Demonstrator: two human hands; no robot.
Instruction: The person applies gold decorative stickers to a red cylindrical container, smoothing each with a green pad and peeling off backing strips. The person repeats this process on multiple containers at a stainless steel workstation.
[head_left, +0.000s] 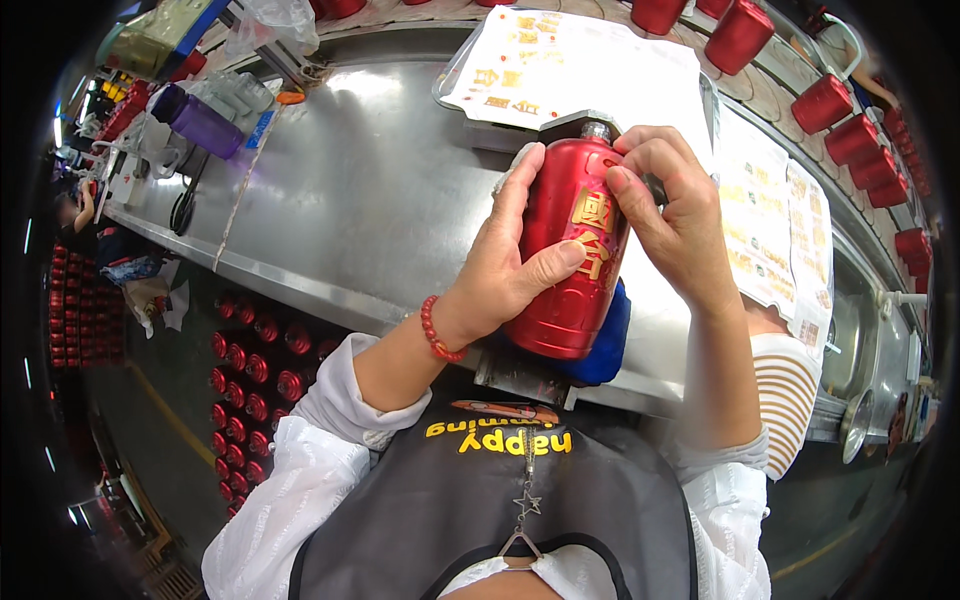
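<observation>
A glossy red bottle [565, 215] with gold raised characters and a bare threaded neck is tilted over the front edge of the metal bench. My left hand [505, 275] wraps around its side, thumb across the front. At the bottle's right shoulder is my right hand [680, 205], its thumb and fingers curled in a pinch against the bottle. Whatever lies between those fingertips is too small to make out. Beneath the bottle shows a blue cloth or pad [608, 345]. Just beyond it lies a white sheet of gold decals [590, 70].
More decal sheets [770, 220] lie to the right, beside a person's striped sleeve [785, 390]. Red bottles [740, 38] stand on a conveyor [785, 75] along the far side. A purple bottle [200, 122] rests at the bench's left. Rows of red bottles [250, 385] stand below left.
</observation>
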